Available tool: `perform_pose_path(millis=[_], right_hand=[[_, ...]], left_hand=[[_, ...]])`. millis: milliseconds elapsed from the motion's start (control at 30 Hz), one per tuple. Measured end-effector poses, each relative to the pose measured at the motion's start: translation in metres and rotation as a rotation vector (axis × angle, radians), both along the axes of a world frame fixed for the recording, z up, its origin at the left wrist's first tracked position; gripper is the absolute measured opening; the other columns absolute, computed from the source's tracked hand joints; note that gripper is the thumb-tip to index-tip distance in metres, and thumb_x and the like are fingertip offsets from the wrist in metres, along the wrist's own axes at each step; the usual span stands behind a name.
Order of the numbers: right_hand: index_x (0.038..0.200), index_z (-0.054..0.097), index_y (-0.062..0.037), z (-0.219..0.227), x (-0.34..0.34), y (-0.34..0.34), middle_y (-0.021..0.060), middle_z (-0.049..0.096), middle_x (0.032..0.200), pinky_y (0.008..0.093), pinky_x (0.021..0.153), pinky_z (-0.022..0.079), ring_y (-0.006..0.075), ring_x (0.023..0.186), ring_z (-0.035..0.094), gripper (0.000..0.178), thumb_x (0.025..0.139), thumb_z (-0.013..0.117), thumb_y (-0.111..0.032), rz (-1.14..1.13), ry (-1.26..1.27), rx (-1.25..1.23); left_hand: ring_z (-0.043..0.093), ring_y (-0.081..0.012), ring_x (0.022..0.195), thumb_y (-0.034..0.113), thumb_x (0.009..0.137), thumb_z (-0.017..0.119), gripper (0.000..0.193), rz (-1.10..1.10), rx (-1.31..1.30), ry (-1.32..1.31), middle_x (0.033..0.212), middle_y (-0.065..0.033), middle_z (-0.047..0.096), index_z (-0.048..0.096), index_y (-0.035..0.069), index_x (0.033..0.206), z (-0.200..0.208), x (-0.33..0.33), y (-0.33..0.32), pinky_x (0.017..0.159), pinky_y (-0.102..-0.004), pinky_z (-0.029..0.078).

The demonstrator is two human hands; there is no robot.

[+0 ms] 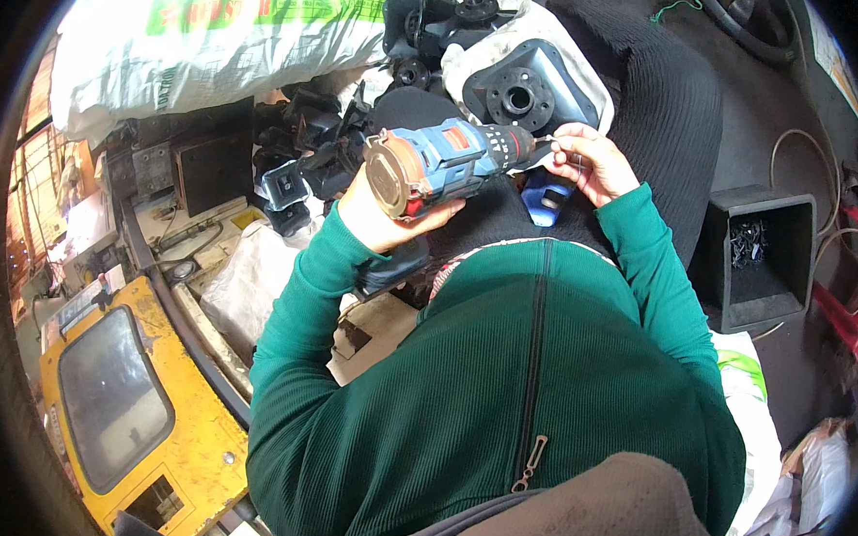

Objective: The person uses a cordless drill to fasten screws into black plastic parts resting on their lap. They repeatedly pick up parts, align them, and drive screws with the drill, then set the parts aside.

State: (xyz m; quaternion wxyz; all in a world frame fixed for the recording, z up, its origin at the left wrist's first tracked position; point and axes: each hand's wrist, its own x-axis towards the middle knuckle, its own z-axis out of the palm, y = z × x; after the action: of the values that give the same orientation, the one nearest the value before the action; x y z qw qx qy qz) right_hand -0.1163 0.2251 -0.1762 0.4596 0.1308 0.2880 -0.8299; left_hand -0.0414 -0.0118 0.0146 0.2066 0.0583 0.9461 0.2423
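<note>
The fingers of the right hand (594,168) were pinched together around a thin metal piece (544,139) at the nose of a cordless drill (444,160); whether that piece was a bit or a screw could not be told. The left hand (366,218) was wrapped around the drill from below, its fingers closed on the body near the handle. The drill, chunky and blue with a dark, stepped, cylindrical nose, lay level above the person's lap, pointing right. Its rear end was a round, brownish cap. Just under the nose, a smooth, glossy blue object (545,204), tapering toward the person, rested on dark trousers (665,106) with a finely ribbed knit.

Beyond the hands sat a black part (542,101), squarish with rounded corners and a raised, holed ring at its centre, with white material (594,90) around it. To the left, angular black pieces (325,132) lay heaped below a bulging, shiny white sack (235,83) with a bright green band.

The person wore a ribbed green jacket (423,384) with a dark zip. To the right stood a dark rectangular box (775,294) holding small metallic bits (749,242). At lower left was a scuffed yellow panel (194,392) with a cloudy, rounded window (117,388).
</note>
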Motion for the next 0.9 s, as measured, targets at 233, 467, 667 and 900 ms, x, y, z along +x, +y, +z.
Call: perform_pose_path(millis=[233, 467, 667, 900], right_hand=[[0.099, 0.057, -0.0007, -0.012, -0.002, 0.0, 0.0029, 0.059, 0.082, 0.0266, 0.073, 0.054, 0.0094, 0.071, 0.059, 0.019, 0.084, 0.061, -0.013, 0.165, 0.076, 0.006], [0.097, 0.058, -0.0003, -0.018, -0.005, 0.0, 0.0021, 0.058, 0.08, 0.0259, 0.073, 0.054, 0.0078, 0.07, 0.058, 0.018, 0.084, 0.061, -0.012, 0.221, 0.027, -0.064], [0.093, 0.057, -0.0021, -0.013, -0.008, -0.004, 0.0019, 0.058, 0.078, 0.0269, 0.074, 0.055, 0.009, 0.068, 0.059, 0.014, 0.085, 0.061, -0.013, 0.154, 0.098, 0.008], [0.102, 0.059, -0.0006, -0.012, -0.008, -0.009, 0.0054, 0.061, 0.084, 0.0252, 0.072, 0.054, 0.0105, 0.073, 0.06, 0.024, 0.085, 0.062, -0.016, 0.036, 0.019, 0.116]], left_hand=[[0.057, -0.0295, 0.099, 0.021, 0.067, 0.076, 0.054, -0.169, -0.007, 0.065, 0.107, -0.0108, 0.059, 0.054, 0.007, 0.114, 0.008, -0.013, 0.004, 0.086, -0.039, 0.046], [0.059, -0.0292, 0.097, 0.022, 0.067, 0.076, 0.056, -0.125, 0.026, 0.005, 0.106, -0.0106, 0.059, 0.052, 0.006, 0.115, 0.012, -0.019, 0.008, 0.086, -0.0392, 0.046], [0.062, -0.0232, 0.087, 0.015, 0.072, 0.076, 0.042, -0.001, 0.097, -0.053, 0.097, -0.0083, 0.064, 0.058, 0.004, 0.108, 0.003, -0.014, -0.009, 0.076, -0.0349, 0.05], [0.061, -0.0264, 0.095, 0.027, 0.071, 0.076, 0.05, 0.138, 0.085, -0.113, 0.102, -0.0112, 0.062, 0.057, 0.002, 0.109, -0.004, -0.018, -0.008, 0.086, -0.0374, 0.048]])
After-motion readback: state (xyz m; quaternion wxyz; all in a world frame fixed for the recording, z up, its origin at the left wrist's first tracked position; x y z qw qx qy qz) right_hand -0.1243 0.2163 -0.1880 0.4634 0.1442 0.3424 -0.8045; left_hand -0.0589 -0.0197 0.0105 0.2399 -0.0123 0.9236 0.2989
